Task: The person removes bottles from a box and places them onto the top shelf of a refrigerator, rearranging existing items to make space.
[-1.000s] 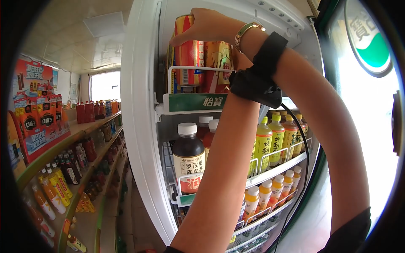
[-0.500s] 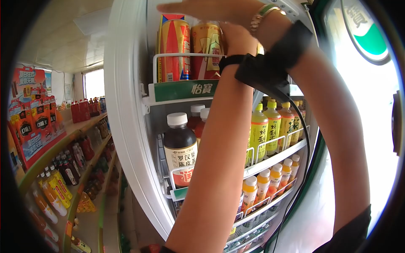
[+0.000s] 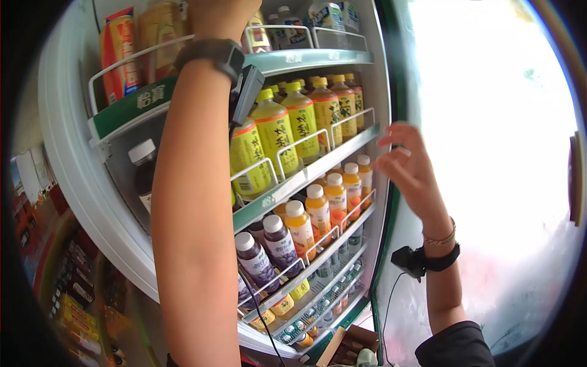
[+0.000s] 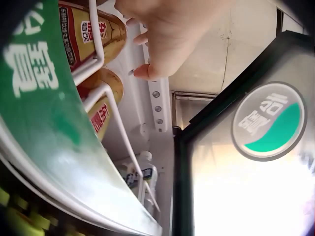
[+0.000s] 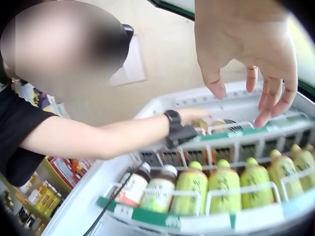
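Note:
At the top of the head view, my left hand [image 3: 223, 15] is raised over the upper fridge shelf, partly cut off by the frame. The left wrist view shows that hand [image 4: 172, 37] with spread, slightly bent fingers beside gold-and-red cans [image 4: 91, 37], and nothing visible in its grasp. A red-and-gold can [image 3: 120, 55] stands behind the shelf's wire guard at the left. My right hand [image 3: 413, 165] hangs in the air before the fridge door, fingers loosely bent around nothing; the right wrist view shows the same hand [image 5: 251, 49] above the shelves.
Yellow-green bottles [image 3: 275, 125] line the middle shelf, with orange-juice bottles [image 3: 318, 208] and purple ones [image 3: 257, 263] below. The glass door [image 3: 489, 183] stands swung out at the right. A cardboard box [image 3: 348, 345] lies at the bottom; store shelves [image 3: 79, 287] are at the left.
My right hand has let go of the red-and-gold can and pulled back to the right and down. The head view has turned right, and my left forearm appears further left.

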Tool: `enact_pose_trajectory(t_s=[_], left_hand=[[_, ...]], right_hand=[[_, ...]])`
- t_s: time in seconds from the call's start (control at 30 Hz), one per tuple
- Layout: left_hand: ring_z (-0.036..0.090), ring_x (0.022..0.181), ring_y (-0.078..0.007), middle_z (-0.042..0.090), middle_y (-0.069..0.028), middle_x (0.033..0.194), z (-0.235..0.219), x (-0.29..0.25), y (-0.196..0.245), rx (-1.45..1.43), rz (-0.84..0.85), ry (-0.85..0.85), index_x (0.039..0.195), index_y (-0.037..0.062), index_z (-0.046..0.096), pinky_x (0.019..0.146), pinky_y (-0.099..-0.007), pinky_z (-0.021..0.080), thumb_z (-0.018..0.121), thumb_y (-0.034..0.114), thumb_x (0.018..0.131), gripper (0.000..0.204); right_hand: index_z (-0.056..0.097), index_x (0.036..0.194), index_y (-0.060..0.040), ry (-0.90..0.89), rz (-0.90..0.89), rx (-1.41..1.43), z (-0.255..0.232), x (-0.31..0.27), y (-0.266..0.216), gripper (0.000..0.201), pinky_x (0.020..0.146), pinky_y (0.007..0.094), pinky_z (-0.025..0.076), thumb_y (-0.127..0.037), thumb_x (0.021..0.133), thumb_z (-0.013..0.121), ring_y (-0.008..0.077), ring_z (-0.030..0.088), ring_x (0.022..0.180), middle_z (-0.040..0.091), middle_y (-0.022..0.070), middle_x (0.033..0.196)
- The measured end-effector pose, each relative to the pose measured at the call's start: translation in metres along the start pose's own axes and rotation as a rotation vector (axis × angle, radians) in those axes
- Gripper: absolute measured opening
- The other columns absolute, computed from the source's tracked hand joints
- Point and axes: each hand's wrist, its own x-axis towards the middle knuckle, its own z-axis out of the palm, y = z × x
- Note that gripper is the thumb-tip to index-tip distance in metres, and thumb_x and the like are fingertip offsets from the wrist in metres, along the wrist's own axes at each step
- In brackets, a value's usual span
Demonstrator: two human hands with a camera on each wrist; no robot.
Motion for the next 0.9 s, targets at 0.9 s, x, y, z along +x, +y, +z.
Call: enact_pose_trajectory(t_s=[0.9], left_hand=[[0.061,0.076,-0.0251,0.064,-0.0139,0.082,-0.690,-0.782,0.028,-0.642,-1.028,-2.960,0.087,0.0001,0.058,0.070,-0.0333,0.048,0.059,0.019,0.073,0.024]], right_hand=[[0.055,0.091,0.0048,-0.265,1.979,-0.193,0.025,-0.679,0.279,0.026,0.059,0.0289,0.049,-0.016,0.075,0.057,0.0183,0.062,0.062,0.062,0.0119,0.073]])
